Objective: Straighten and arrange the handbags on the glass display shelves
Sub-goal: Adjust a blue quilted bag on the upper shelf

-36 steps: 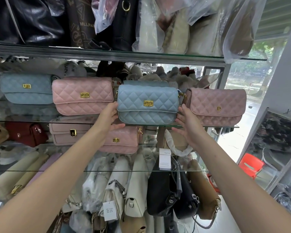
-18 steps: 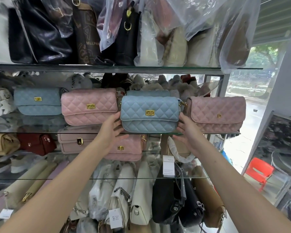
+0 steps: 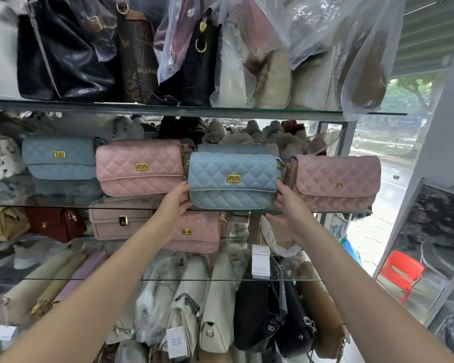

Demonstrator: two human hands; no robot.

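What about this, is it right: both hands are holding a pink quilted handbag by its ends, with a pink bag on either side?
No. The head view shows the left hand and right hand holding a blue quilted handbag by its ends, not a pink one. The rest stands: a pink bag to its left, a dusty pink bag to its right.

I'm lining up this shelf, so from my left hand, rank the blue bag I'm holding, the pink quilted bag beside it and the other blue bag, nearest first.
1. The held blue bag: centre, the left hand holds its lower left end.
2. The pink quilted bag: immediately to its left.
3. The other blue bag: farther left on the same glass shelf.
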